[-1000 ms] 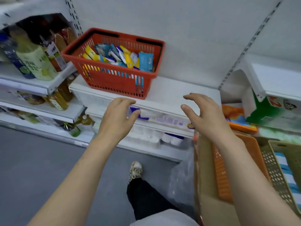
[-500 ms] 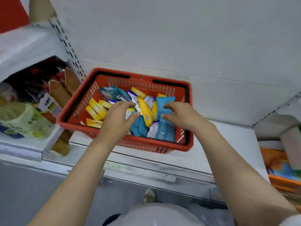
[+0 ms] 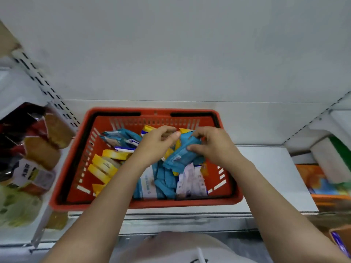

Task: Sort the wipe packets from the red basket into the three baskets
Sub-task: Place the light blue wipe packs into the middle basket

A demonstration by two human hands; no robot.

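A: Head view: I've got both hands over the red basket [image 3: 146,204], which sits on the white shelf [image 3: 266,177]. My right hand [image 3: 212,145] is pinching a blue wipe packet [image 3: 180,156], thumb on its near face and the other digits curled over its top edge. That grip is closed on the packet.

B: And your left hand [image 3: 157,145]?

A: Curled, thumb meeting forefinger near the blue packet's upper corner. It looks pinched onto something thin, but I cannot tell what, or whether it holds anything at all.

B: How would you finish the pick cleanly?

A: Lift the blue one straight up so it clears the pile without dragging its neighbours. If the left hand is only steadying, I'd let it go before I turn away. One colour per trip keeps the sorting honest.

B: Where's the rest of the stock relative to your hands?

A: More blue packets [image 3: 165,179] lie directly under my right hand, toward six o'clock. The yellow packets [image 3: 102,166] are stacked at about eight o'clock from my left hand, along the basket's left wall. A pale lilac-white packet [image 3: 191,181] sits at five o'clock, near the right wall.

B: The three target baskets?

A: Not clearly in view. There's something orange at the far right edge, too blurred to name.
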